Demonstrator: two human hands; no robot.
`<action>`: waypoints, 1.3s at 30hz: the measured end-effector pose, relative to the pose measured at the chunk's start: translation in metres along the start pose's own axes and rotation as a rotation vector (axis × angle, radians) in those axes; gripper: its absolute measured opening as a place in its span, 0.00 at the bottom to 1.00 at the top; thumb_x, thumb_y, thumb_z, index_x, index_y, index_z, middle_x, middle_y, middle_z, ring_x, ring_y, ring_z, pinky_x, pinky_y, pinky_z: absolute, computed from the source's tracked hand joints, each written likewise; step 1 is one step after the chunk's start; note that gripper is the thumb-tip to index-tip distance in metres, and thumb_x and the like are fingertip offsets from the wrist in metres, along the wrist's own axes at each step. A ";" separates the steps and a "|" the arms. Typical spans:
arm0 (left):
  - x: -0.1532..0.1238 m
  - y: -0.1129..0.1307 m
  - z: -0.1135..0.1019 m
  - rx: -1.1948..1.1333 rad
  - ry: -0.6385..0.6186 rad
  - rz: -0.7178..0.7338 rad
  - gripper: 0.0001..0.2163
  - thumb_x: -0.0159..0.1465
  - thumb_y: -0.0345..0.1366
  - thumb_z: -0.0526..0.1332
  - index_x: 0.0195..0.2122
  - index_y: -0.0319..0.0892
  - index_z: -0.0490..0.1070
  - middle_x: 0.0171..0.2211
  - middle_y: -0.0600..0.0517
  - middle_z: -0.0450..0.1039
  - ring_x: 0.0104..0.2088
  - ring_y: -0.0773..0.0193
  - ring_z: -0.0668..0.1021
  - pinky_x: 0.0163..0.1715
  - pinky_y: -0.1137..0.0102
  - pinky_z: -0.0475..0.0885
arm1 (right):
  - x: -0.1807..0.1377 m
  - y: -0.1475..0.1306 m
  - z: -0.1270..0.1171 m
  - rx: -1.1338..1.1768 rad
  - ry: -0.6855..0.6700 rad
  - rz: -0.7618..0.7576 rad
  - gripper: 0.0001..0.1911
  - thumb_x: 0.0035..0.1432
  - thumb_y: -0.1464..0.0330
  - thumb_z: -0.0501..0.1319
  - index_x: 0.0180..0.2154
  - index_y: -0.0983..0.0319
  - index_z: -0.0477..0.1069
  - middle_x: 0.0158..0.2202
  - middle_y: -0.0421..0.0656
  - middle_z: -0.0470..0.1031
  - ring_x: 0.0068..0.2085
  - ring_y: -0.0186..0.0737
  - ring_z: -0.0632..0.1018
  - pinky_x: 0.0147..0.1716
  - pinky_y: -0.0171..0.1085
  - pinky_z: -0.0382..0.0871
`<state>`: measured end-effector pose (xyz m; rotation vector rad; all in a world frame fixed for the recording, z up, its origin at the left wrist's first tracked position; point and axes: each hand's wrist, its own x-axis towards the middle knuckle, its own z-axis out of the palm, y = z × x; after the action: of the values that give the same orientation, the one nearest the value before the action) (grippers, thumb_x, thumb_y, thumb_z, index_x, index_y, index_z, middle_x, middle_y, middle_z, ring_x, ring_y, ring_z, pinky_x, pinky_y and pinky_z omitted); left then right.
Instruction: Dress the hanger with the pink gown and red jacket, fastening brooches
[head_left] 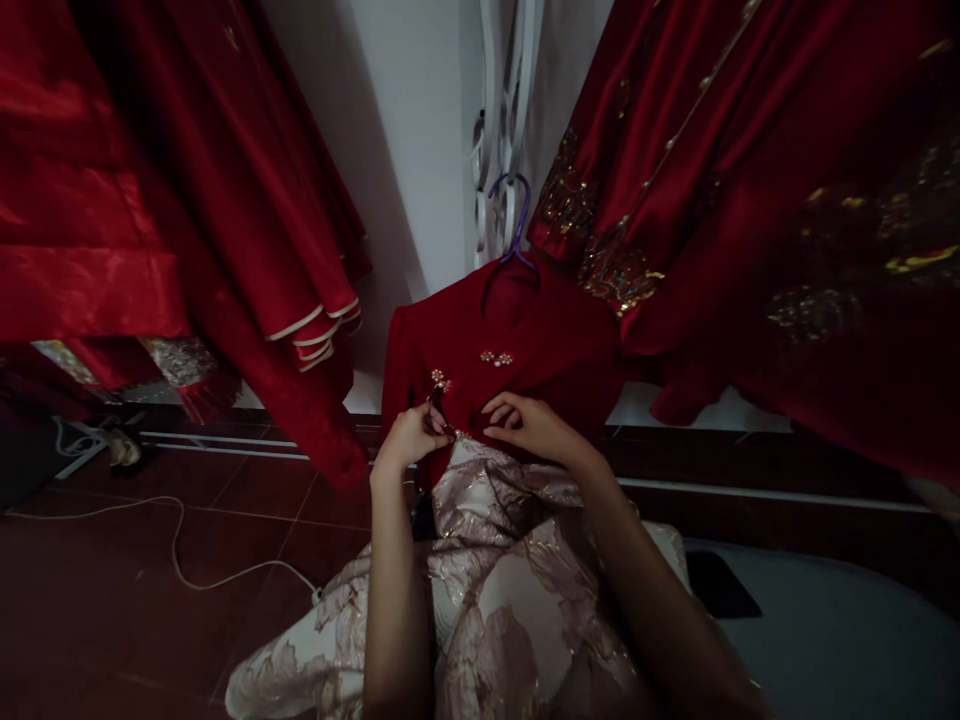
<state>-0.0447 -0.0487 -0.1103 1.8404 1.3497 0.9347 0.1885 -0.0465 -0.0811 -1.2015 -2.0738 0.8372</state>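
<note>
A dark red jacket (555,330) hangs on a purple hanger (520,235) in front of me. Pairs of pearl-and-gold clasps (496,359) decorate its chest. At the lower front edge, my left hand (412,437) is closed in a pinch on the jacket, close to a small beaded clasp (460,434). My right hand (529,425), fingers curled, grips the jacket front a little to the right; its fingertips are dim. Below both hands spreads pale brocade fabric (510,590) with pinkish flowers. Where the brocade meets the jacket is partly hidden.
White scrolled metalwork (491,110) stands behind the hanger. Red garments (270,220) hang on the left, and gold-embroidered red ones (720,200) on the right. A white cable (180,540) crosses the tiled floor. At the lower right is a grey rounded surface (832,620) with a dark flat object (724,583).
</note>
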 end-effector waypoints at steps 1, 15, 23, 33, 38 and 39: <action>0.000 0.000 0.000 -0.006 -0.001 0.007 0.09 0.46 0.32 0.65 0.30 0.39 0.69 0.27 0.53 0.73 0.27 0.70 0.73 0.28 0.76 0.66 | -0.001 -0.002 -0.002 0.004 0.004 -0.003 0.15 0.47 0.66 0.64 0.39 0.61 0.71 0.33 0.42 0.76 0.30 0.32 0.76 0.32 0.32 0.69; 0.004 0.010 0.009 0.067 -0.008 0.052 0.07 0.47 0.33 0.65 0.26 0.38 0.70 0.25 0.53 0.73 0.26 0.68 0.72 0.27 0.76 0.64 | 0.003 -0.004 0.011 0.094 -0.026 -0.024 0.11 0.47 0.70 0.64 0.36 0.61 0.72 0.34 0.42 0.77 0.35 0.35 0.77 0.38 0.35 0.72; 0.007 0.009 0.014 -0.008 0.018 0.105 0.07 0.48 0.32 0.63 0.28 0.37 0.70 0.25 0.53 0.73 0.26 0.69 0.72 0.27 0.76 0.65 | 0.017 0.016 0.037 0.120 0.023 -0.014 0.11 0.45 0.70 0.64 0.34 0.64 0.70 0.30 0.42 0.75 0.31 0.32 0.75 0.33 0.32 0.71; 0.014 0.021 0.021 -0.700 0.091 -0.075 0.21 0.54 0.48 0.62 0.41 0.37 0.67 0.35 0.48 0.73 0.31 0.70 0.75 0.35 0.72 0.72 | -0.002 0.001 -0.004 0.264 -0.283 0.023 0.11 0.44 0.68 0.63 0.33 0.65 0.69 0.28 0.39 0.73 0.29 0.31 0.72 0.31 0.31 0.66; 0.023 0.021 0.029 -1.043 0.213 -0.180 0.16 0.54 0.43 0.63 0.38 0.35 0.71 0.38 0.45 0.75 0.34 0.69 0.76 0.41 0.71 0.71 | -0.004 0.001 -0.008 0.264 -0.320 0.040 0.11 0.44 0.67 0.63 0.32 0.65 0.69 0.28 0.39 0.72 0.30 0.32 0.72 0.31 0.32 0.65; 0.024 0.021 0.031 -1.079 0.236 -0.186 0.16 0.53 0.41 0.64 0.38 0.35 0.72 0.38 0.45 0.75 0.34 0.69 0.76 0.41 0.71 0.71 | -0.004 0.002 -0.007 0.263 -0.328 0.038 0.11 0.44 0.67 0.63 0.32 0.65 0.69 0.28 0.39 0.72 0.30 0.32 0.72 0.31 0.32 0.65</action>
<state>-0.0036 -0.0340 -0.1049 0.7871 0.8149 1.4214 0.1959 -0.0476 -0.0788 -1.0163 -2.1100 1.3548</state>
